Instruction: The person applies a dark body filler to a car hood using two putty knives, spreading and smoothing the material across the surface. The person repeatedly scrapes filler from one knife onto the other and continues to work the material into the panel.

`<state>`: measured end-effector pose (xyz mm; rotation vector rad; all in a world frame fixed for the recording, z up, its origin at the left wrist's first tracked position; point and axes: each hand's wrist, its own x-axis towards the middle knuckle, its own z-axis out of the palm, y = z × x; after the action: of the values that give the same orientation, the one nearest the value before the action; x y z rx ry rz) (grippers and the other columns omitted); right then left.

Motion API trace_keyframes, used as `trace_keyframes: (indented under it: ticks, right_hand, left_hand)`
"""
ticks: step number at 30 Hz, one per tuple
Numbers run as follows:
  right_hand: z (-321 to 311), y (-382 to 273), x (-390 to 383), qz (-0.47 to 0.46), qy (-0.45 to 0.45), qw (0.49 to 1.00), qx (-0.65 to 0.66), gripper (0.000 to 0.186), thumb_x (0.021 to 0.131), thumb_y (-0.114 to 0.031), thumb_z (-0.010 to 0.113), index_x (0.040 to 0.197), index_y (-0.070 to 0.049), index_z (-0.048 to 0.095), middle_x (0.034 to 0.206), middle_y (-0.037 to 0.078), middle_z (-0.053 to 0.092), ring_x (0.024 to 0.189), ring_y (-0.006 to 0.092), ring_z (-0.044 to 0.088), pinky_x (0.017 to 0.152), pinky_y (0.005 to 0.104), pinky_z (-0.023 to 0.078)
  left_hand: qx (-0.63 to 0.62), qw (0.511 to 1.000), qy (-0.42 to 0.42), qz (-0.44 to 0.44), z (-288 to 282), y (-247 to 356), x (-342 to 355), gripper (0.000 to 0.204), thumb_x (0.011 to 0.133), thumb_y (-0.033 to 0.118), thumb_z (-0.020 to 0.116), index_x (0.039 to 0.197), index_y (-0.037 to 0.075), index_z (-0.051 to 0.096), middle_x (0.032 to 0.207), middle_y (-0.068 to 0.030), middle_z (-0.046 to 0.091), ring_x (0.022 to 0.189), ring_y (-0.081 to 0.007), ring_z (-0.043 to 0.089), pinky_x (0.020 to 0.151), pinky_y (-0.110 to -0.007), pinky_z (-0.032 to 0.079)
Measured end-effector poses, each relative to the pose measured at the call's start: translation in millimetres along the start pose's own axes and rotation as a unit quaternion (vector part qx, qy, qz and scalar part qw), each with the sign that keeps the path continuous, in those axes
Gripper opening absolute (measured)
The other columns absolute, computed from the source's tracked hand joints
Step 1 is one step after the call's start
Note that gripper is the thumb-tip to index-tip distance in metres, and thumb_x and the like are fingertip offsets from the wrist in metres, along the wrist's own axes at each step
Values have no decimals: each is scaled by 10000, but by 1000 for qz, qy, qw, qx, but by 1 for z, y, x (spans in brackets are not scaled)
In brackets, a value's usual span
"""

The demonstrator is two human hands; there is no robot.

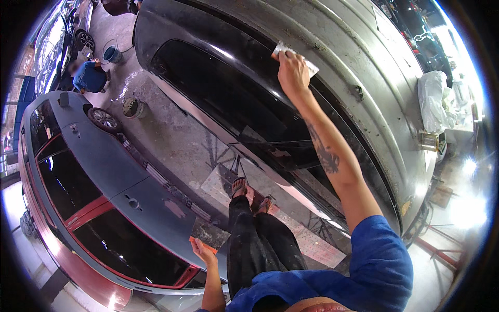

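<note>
My right hand [293,75] is closed on a pale, silvery flat spreader [311,68], pressed near the dark upper edge of a black vehicle [213,88], beside its ribbed silver roof [379,119]. My right forearm reaches up from the lower right. At the lower middle, my left hand [207,254] grips an orange-edged flat scraper [200,244] with what looks like a wide grey blade [212,229], held low beside a grey-primed car [125,171] with red window frames.
I stand on a long scaffold plank [322,244] between the vehicles. Buckets [132,107] sit on the concrete floor [171,122]. Another person in blue [86,78] crouches by a car at upper left. A plastic-wrapped bundle [431,101] and a tin [431,141] lie at right.
</note>
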<state>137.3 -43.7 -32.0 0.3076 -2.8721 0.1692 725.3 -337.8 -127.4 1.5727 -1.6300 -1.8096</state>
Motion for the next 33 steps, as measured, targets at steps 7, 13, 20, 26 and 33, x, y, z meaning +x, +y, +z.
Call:
trace_keyframes:
  ticks: [7, 13, 20, 26, 33]
  right_hand:
    - [-22, 9, 47, 47, 78, 995, 42, 190, 910, -126, 532, 963, -79, 708, 967, 166, 681, 930, 365, 658, 827, 460, 532]
    - [14, -25, 43, -8, 65, 998, -24, 213, 936, -203, 545, 947, -41, 684, 961, 164, 667, 946, 336, 651, 817, 451, 531]
    - [5, -14, 92, 16, 70, 996, 52, 190, 893, -138, 550, 994, -83, 702, 969, 187, 684, 941, 356, 663, 816, 464, 529]
    - [41, -58, 81, -19, 96, 995, -18, 148, 888, -147, 568, 938, -84, 692, 907, 142, 675, 947, 336, 659, 837, 456, 517]
    - [32, -51, 143, 15, 61, 997, 45, 239, 929, -193, 522, 954, -66, 724, 942, 173, 695, 914, 356, 669, 832, 441, 525]
  left_hand:
    - [15, 1000, 4, 0, -6, 12, 10, 391, 1009, 278, 489, 1302, 21, 522, 1188, -81, 580, 1053, -197, 548, 947, -328, 413]
    - [-15, 999, 35, -20, 6, 22, 18, 414, 1003, 280, 516, 1319, 11, 513, 1178, -80, 587, 1055, -198, 553, 943, -329, 416]
    - [-9, 999, 34, -6, 4, 26, 19, 412, 1003, 281, 518, 1313, 10, 524, 1220, -84, 584, 1067, -199, 552, 948, -331, 414]
    - [-10, 999, 39, -11, 2, 21, 26, 400, 999, 277, 520, 1302, 16, 531, 1207, -76, 591, 1063, -193, 552, 947, -332, 413]
    - [-21, 999, 46, 2, -16, 20, 24, 448, 993, 297, 525, 1335, 8, 498, 1240, -89, 574, 1092, -206, 542, 972, -337, 398]
